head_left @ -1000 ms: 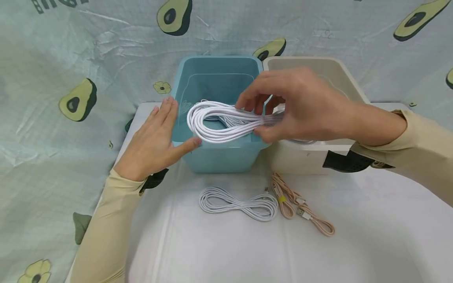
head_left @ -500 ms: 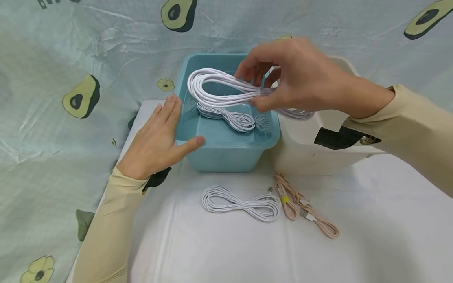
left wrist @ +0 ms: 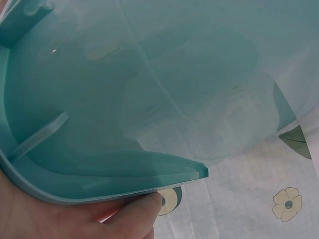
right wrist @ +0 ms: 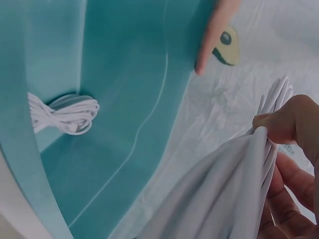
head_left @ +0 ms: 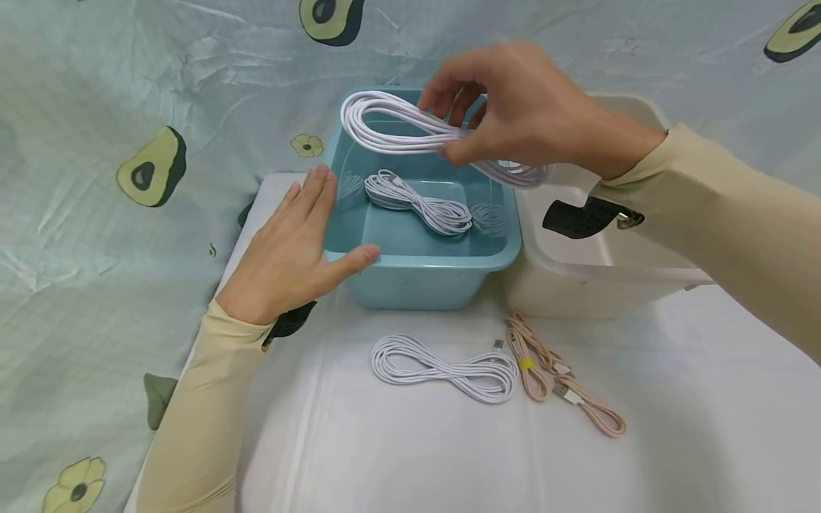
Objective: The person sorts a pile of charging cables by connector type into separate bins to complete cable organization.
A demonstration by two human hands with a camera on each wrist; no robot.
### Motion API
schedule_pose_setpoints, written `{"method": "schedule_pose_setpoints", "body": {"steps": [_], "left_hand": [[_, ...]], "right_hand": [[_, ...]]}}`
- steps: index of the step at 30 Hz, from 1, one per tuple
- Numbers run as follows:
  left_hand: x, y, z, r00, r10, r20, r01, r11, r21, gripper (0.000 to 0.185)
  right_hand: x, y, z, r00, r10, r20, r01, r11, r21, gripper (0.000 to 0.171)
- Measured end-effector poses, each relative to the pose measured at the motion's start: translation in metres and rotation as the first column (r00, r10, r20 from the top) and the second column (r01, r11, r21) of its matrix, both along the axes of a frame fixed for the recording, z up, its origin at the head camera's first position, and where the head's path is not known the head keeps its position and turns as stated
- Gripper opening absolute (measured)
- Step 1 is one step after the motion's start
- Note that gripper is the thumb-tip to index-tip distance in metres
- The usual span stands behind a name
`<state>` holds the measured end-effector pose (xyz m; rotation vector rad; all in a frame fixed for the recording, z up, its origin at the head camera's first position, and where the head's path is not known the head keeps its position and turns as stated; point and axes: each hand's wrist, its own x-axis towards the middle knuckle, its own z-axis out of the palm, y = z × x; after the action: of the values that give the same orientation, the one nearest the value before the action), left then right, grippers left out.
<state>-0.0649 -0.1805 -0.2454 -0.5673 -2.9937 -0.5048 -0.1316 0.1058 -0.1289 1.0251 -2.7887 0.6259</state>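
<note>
Partly hidden: beige bin [head_left: 564,293] (beside blue bin [head_left: 423,286]).

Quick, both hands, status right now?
Left hand: open, at the rim of the blue bin.
Right hand: closed, holding a coiled white cable in the air.

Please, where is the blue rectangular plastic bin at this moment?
In the head view, the blue rectangular plastic bin stands just above centre, immediately left of the cream plastic bin, with the left hand at its left rim.

The cable bundle [head_left: 431,135] in the right hand [head_left: 519,107] is white; the bin [head_left: 423,286] by the left hand [head_left: 282,246] is blue. Behind both hands, pale cloth [head_left: 224,85] bears green avocados [head_left: 154,165].
</note>
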Motion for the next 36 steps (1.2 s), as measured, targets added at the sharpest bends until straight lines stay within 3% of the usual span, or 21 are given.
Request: {"method": "schedule_pose_setpoints", "body": {"steps": [11, 36], "left_hand": [[0.006, 0.003, 0.002, 1.0, 0.008, -0.001, -0.008, 1.0, 0.003, 0.11], [0.013, 0.005, 0.002, 1.0, -0.004, -0.001, 0.004, 1.0, -0.014, 0.109]], "right_hand": [[-0.022, -0.01, -0.008, 0.999, -0.049, -0.003, 0.049, 0.999, -0.011, 0.043], [-0.062, -0.027, -0.043, 0.99, -0.078, 0.121, 0.08, 0.997, -0.013, 0.04]]}}
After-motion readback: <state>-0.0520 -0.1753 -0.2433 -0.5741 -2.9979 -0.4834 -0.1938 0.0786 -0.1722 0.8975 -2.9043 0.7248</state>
